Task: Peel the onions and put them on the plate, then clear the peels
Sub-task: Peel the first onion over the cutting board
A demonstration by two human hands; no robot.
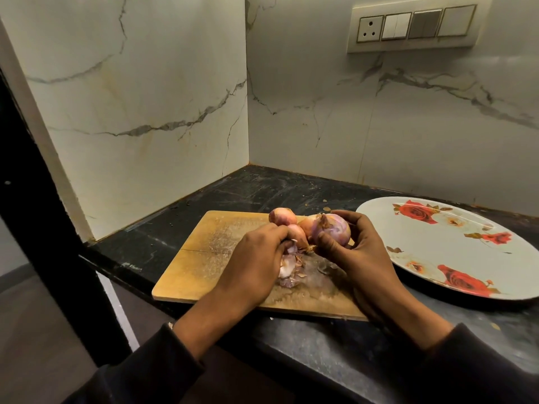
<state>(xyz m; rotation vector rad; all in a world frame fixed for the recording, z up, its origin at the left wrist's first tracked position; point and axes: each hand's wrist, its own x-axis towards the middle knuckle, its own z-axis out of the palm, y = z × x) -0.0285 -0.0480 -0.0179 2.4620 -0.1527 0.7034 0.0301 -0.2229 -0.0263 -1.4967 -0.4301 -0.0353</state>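
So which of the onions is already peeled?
The one held up in the right hand: that onion shows smooth pale purple flesh. The three others sit on the board in brownish-pink skin.

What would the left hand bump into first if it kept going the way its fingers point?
Probably the small onion right past the left hand, on the cutting board; its fingers already pinch peels. Depth is hard to judge.

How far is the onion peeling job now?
Early. The right hand holds a mostly peeled onion; the left hand pinches loose peels on the cutting board. The plate holds no onions. Three unpeeled onions wait, and the peels need clearing.
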